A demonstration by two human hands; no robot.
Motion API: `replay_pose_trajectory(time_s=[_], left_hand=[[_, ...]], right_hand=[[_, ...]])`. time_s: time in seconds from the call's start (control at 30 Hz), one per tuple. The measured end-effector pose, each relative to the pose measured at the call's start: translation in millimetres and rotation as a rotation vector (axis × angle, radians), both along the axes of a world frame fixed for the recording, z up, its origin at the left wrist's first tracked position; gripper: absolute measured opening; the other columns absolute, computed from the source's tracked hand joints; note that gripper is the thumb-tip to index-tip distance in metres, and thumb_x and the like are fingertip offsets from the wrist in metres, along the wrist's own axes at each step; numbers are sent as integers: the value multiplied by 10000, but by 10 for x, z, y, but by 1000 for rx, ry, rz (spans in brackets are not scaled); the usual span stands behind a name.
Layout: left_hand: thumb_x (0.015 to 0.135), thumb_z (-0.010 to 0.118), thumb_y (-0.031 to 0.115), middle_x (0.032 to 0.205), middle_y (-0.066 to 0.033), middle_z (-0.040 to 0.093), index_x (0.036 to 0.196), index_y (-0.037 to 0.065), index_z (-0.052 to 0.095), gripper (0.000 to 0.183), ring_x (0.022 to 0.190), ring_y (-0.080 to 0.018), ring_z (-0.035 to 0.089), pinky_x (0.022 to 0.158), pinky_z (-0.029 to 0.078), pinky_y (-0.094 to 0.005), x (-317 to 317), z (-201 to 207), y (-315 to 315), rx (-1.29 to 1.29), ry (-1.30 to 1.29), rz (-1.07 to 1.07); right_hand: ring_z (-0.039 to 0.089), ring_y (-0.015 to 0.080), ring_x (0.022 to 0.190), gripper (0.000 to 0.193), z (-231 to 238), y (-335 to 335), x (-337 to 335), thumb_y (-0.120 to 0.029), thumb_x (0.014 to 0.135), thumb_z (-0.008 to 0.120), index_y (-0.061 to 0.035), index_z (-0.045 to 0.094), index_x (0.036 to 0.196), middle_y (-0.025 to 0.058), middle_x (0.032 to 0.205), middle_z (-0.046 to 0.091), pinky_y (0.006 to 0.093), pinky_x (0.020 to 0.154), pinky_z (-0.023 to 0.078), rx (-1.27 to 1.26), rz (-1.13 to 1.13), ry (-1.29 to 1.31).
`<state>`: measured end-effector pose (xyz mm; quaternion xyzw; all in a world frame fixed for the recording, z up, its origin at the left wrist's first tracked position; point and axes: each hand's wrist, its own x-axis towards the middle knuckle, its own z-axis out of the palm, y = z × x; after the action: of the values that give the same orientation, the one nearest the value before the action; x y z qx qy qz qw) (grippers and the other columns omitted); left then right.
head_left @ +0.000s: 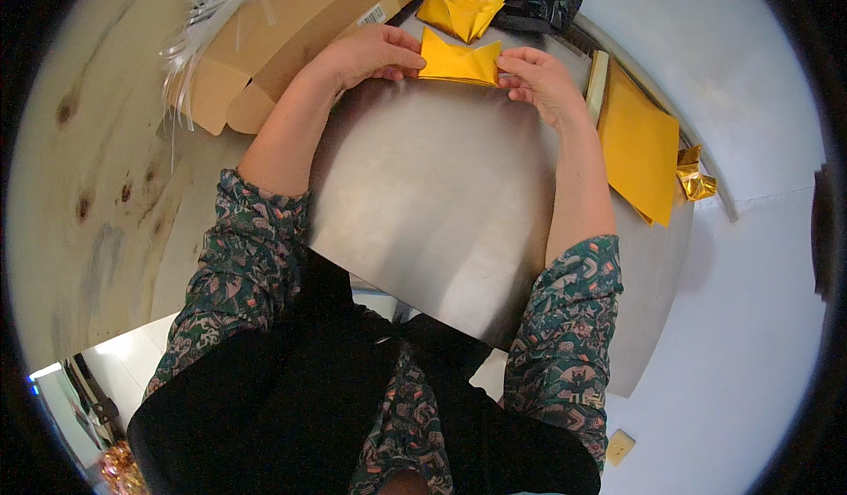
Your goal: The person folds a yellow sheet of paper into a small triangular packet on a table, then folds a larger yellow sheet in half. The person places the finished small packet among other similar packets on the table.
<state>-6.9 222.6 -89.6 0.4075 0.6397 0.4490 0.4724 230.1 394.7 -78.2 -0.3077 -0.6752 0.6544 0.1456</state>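
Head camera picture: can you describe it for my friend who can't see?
A person's left hand and right hand hold a folded yellow sheet by opposite sides over a metal table. More folded yellow pieces lie beyond.

Seemingly a craft workshop: metal worktop (pixel 432 195), cardboard box (pixel 304 27) (pale strips (pixel 188 54) by its end), gold sheets (pixel 640 146).

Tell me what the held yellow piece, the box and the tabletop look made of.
Yellow piece: probably paper or thin card, slightly satiny; it keeps crisp edges.
Box: brown cardboard, matt, with creased flaps.
Tabletop: likely metal, perhaps steel, satin; grey with blurred reflections.
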Motion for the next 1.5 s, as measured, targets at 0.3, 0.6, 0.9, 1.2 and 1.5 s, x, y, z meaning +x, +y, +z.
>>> replay_pose_trajectory(time_s=[0.3,0.6,0.9,1.2,1.5], left_hand=[[865,761,163,883,-27,695,1051,46,661,242,732,-79,613,644,503,-199,39,4,-9,56,52,56],[857,764,181,884,-13,684,1075,41,660,279,700,-75,591,641,498,-203,97,25,0,47,121,77],[859,742,158,848,3,655,1053,39,670,239,676,-60,572,615,480,-197,157,50,12,62,2,122],[857,721,141,863,8,626,1050,28,648,235,677,-64,548,619,479,-192,270,50,33,89,-60,107],[880,728,119,914,-7,650,1112,18,642,267,732,-60,593,661,528,-187,152,3,42,101,-251,46]], right_hand=[[671,132,791,265,71,-53,-3,-227,928,717,-43,659,1110,46,978,704,218,625,538,-21,-7,25],[644,92,771,283,41,-60,-8,-229,873,770,-62,674,1081,25,918,704,230,678,530,20,30,-42],[646,94,777,252,49,-64,-28,-206,883,758,-59,658,1063,24,959,693,218,667,534,-85,20,9],[695,131,840,316,98,-165,-59,-208,889,766,-41,622,1116,56,1005,696,216,680,563,-65,46,-35],[686,124,821,282,81,-112,-37,-164,886,763,-42,624,1099,48,993,700,214,674,558,-54,106,56]])
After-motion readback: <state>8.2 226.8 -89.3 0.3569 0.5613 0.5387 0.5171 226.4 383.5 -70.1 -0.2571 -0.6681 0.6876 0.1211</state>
